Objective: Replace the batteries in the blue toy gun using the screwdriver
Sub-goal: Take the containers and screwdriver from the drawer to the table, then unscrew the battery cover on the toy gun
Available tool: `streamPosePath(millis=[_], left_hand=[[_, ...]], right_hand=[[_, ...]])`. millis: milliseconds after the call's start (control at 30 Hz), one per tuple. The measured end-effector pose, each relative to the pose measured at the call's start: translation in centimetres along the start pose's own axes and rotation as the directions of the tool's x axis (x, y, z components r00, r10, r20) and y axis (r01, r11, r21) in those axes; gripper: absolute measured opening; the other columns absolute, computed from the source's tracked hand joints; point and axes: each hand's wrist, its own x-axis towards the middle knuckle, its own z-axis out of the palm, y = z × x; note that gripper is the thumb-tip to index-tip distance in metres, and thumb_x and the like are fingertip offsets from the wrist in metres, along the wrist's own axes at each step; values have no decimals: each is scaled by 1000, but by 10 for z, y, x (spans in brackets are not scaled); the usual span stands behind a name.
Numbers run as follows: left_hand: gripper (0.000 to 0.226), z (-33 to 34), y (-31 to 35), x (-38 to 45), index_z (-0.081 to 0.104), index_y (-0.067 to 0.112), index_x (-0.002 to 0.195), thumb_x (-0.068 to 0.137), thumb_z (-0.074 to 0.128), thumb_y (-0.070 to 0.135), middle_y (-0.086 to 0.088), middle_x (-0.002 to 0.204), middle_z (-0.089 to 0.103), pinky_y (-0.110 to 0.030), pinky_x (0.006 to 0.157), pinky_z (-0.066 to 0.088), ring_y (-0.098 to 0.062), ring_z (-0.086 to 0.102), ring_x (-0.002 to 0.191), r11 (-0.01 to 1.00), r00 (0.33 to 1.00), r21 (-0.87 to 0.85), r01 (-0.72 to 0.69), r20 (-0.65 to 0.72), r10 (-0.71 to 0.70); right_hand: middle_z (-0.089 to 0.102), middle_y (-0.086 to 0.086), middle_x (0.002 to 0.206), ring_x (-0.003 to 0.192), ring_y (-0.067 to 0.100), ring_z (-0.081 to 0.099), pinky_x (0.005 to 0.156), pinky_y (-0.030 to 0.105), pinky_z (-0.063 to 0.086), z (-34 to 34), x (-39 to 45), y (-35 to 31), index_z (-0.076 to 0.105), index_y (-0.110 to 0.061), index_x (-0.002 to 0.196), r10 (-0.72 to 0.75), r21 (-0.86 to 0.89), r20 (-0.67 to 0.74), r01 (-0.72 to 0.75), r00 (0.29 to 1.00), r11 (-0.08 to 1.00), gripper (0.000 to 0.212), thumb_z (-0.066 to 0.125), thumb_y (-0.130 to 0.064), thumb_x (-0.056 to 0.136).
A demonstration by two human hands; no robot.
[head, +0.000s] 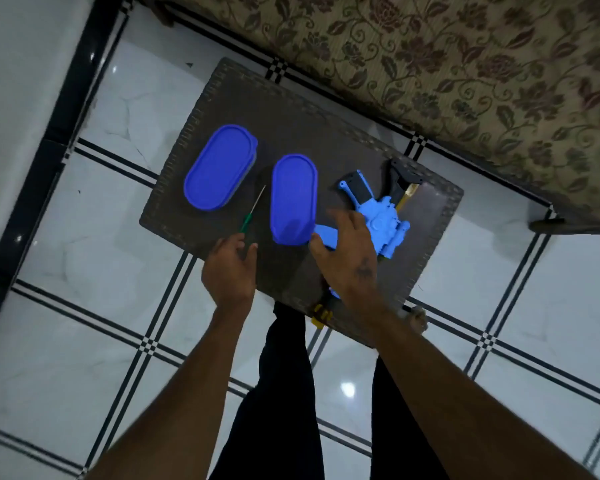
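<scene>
**Both hands held open above the table, the toy gun partly covered by the right one**

A small dark table point(326, 133) with a woven-pattern rim is seen from above, set on a white tiled floor point(84, 323) with black lines. At the table's left side, an oval container with a blue lid point(219, 168) is placed. Just beside it to the right, a screwdriver point(253, 209) with a green handle and a thin metal shaft is laid at a slant, between that container and a second blue-lidded oval container point(293, 199).

The left hand point(231, 268) is held open over the table's near edge, with fingers spread and nothing grasped; its fingertips are close to the screwdriver's handle end, though whether contact is made cannot be told.

Further right, the right hand point(347, 251) is spread open, palm down, over the blue toy gun point(381, 220). Nothing is seen to be gripped by it, and whether the gun is touched cannot be told. The gun is laid on the table's right half, its body light blue with black and yellow parts, and a yellow part point(321, 315) is visible at the near edge below the wrist.

A floral-patterned upholstered surface point(465, 64) is seen beyond the table at the upper right.
</scene>
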Motion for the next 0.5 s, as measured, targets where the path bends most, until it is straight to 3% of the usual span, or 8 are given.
streamPosePath(millis=[167,333,433,500], left_hand=[[16,-25,73,-70,70,17,95,92,60,29,-5,86,70,-25,62,36,-25,64,78,998,995,-41,-48,-90,44],[26,-38,176,-140,57,14,70,94,52,26,-6,66,56,-28,55,27,-24,53,61,997,982,-17,-73,-178,69],[19,-44,235,-175,64,18,81,93,52,26,-6,75,64,-29,60,33,-28,60,72,996,982,-22,-86,-173,80],[15,-50,270,-188,68,21,89,93,55,26,-5,82,69,-30,62,37,-29,63,79,997,976,-21,-68,-207,63]], right_hand=[[60,15,115,106,36,58,88,45,49,-96,-21,37,63,-9,120,-183,-27,141,189,973,982,44,56,-34,85],[62,19,116,106,39,59,88,44,50,-210,-20,79,64,-6,121,-365,-139,241,405,899,904,44,56,-33,87],[63,17,103,94,39,61,76,44,51,-284,-5,87,67,-8,105,-457,-218,328,537,826,815,48,40,-38,79],[62,17,98,89,39,61,70,44,51,-323,6,84,66,-9,103,-511,-264,353,607,784,749,46,40,-36,76]])
